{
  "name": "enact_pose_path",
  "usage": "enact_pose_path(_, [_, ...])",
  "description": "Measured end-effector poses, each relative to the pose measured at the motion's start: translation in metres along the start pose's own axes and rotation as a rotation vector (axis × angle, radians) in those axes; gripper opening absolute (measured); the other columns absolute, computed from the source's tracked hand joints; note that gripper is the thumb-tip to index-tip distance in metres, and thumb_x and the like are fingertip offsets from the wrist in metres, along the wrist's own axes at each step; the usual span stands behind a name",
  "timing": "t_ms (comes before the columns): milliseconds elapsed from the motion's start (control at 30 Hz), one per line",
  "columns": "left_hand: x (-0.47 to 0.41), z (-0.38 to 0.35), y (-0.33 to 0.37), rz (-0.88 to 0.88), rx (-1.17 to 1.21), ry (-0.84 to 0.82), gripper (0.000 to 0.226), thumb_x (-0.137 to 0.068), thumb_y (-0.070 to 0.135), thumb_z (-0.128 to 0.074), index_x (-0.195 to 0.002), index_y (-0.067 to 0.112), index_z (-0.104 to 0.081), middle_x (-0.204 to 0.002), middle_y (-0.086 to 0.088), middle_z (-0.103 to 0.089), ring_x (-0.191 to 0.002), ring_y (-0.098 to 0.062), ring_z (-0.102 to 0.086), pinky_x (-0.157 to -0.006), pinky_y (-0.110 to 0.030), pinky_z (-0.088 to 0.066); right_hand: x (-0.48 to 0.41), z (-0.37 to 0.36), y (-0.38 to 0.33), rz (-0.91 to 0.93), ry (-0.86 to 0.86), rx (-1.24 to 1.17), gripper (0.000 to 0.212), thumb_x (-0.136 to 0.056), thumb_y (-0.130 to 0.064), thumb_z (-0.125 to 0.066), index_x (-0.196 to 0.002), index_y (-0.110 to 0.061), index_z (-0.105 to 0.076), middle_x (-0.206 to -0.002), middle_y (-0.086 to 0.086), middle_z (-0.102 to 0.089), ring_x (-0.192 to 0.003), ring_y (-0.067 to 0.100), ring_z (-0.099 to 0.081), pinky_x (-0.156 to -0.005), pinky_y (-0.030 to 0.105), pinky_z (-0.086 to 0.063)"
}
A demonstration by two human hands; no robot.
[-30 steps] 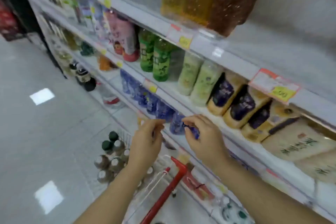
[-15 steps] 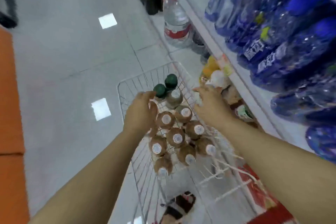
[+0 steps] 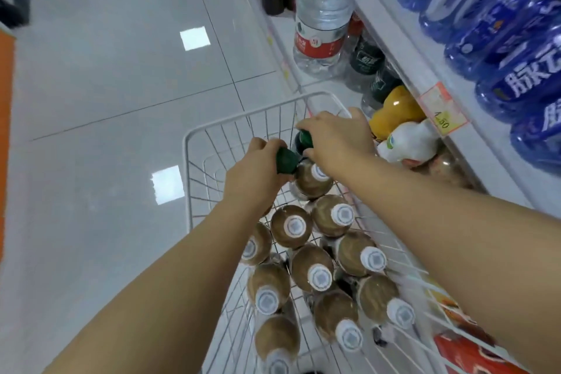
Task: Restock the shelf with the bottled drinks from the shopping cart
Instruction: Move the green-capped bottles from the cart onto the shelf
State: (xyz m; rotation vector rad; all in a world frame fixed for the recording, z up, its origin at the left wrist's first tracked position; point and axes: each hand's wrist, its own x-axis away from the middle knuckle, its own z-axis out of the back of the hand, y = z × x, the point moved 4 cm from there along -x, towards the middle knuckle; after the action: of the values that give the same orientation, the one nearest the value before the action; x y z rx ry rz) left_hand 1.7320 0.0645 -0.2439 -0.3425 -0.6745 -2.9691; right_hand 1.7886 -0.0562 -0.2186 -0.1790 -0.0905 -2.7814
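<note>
Green-capped bottles [image 3: 285, 161] gripped by left fingers [image 3: 261, 145], right fingers [image 3: 320, 128].

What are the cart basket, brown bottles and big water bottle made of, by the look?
Cart basket: thin metal wire with a glossy white coating, an open grid you can see through.
Brown bottles: probably clear plastic, shiny, with brown drink inside and matte white caps; glass is not ruled out.
Big water bottle: clear plastic with ribbed walls and a red label.

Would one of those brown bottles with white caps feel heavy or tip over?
Likely heavy for its size: the brown bottles look filled to the cap. Packed together in the wire cart, they probably prop each other; on thin wires, one alone might tip.
</note>
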Motion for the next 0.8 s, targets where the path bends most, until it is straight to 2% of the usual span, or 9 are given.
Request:
enact_pose_path(100, [0.006,0.007,0.005,0.005,-0.038,0.025,0.049,-0.085,0.029,-0.065,-0.128,0.023,-0.044,-0.124,0.000,-0.046,-0.099,-0.026,-0.058,-0.073,-0.038,-0.050,0.004,0.005,0.000,-0.024,-0.015,0.018,0.031,-0.088,-0.022,-0.056,-0.119,-0.027,-0.054,-0.114,0.005,-0.057,-0.105,0.025,-0.055,-0.104,0.038,-0.022])
enact_pose_path(200, [0.022,0.030,0.002,0.041,0.053,0.114,0.048,-0.086,0.028,-0.063,-0.130,0.022,-0.045,-0.126,0.001,-0.048,-0.107,-0.025,-0.054,-0.075,-0.037,-0.046,0.022,0.020,0.004,-0.007,-0.009,-0.120,0.037,-0.090,-0.025,-0.056,-0.127,-0.024,-0.049,-0.124,0.007,-0.051,-0.112,0.027,-0.051,-0.115,0.040,-0.009])
enact_pose_path(267, [0.043,0.055,0.004,0.011,0.197,0.240,0.047,-0.084,0.027,-0.066,-0.128,0.023,-0.049,-0.122,0.004,-0.050,-0.113,-0.022,-0.049,-0.081,-0.035,-0.045,0.047,0.044,0.011,-0.020,0.079,-0.311,0.042,-0.089,-0.024,-0.058,-0.130,-0.023,-0.048,-0.125,0.006,-0.049,-0.110,0.027,-0.052,-0.111,0.037,-0.021])
enact_pose_path(367, [0.093,0.108,0.021,-0.086,0.511,0.408,0.043,-0.081,0.029,-0.068,-0.121,0.024,-0.053,-0.111,0.010,-0.047,-0.107,-0.008,-0.049,-0.091,-0.024,-0.043,0.100,0.099,0.023,-0.130,0.257,-0.657,0.040,-0.087,-0.020,-0.062,-0.125,-0.023,-0.054,-0.120,0.001,-0.049,-0.104,0.021,-0.055,-0.087,0.028,-0.041])
enact_pose_path(433, [0.129,0.148,0.042,-0.141,0.655,0.470,0.042,-0.078,0.036,-0.064,-0.117,0.030,-0.051,-0.108,0.014,-0.046,-0.103,0.002,-0.049,-0.093,-0.020,-0.043,0.141,0.145,0.030,-0.153,0.371,-0.891,0.034,-0.086,-0.019,-0.061,-0.118,-0.026,-0.056,-0.115,-0.004,-0.047,-0.105,0.013,-0.054,-0.092,0.027,-0.045])
enact_pose_path(500, [0.161,0.190,0.075,-0.206,0.740,0.510,0.040,-0.078,0.038,-0.060,-0.116,0.036,-0.047,-0.110,0.019,-0.044,-0.105,0.006,-0.048,-0.091,-0.014,-0.042,0.183,0.201,0.036,-0.152,0.484,-1.008,0.031,-0.085,-0.020,-0.056,-0.114,-0.031,-0.053,-0.110,-0.009,-0.047,-0.103,-0.003,-0.051,-0.092,0.015,-0.043])
enact_pose_path(567, [0.195,0.232,0.118,-0.280,0.804,0.520,0.040,-0.080,0.031,-0.062,-0.115,0.040,-0.045,-0.110,0.015,-0.045,-0.103,0.009,-0.048,-0.087,-0.007,-0.040,0.224,0.260,0.041,-0.164,0.568,-1.073,0.031,-0.086,-0.021,-0.054,-0.113,-0.036,-0.051,-0.111,-0.012,-0.048,-0.100,-0.010,-0.051,-0.084,0.003,-0.039])
enact_pose_path(667, [0.249,0.289,0.185,-0.409,0.924,0.520,0.042,-0.078,0.036,-0.062,-0.115,0.043,-0.046,-0.105,0.007,-0.050,-0.096,0.007,-0.053,-0.078,-0.003,-0.040,0.289,0.346,0.051,-0.177,0.692,-1.094,0.029,-0.087,-0.032,-0.051,-0.111,-0.047,-0.048,-0.113,-0.008,-0.052,-0.101,-0.007,-0.052,-0.080,0.003,-0.040])
enact_pose_path(800, [0.307,0.354,0.269,-0.550,1.107,0.501,0.044,-0.070,0.051,-0.060,-0.112,0.059,-0.049,-0.106,0.024,-0.055,-0.099,0.004,-0.057,-0.080,-0.006,-0.043,0.374,0.455,0.067,-0.220,0.923,-0.982,0.025,-0.086,-0.043,-0.049,-0.110,-0.050,-0.047,-0.116,-0.011,-0.052,-0.103,-0.012,-0.049,-0.083,0.000,-0.035])
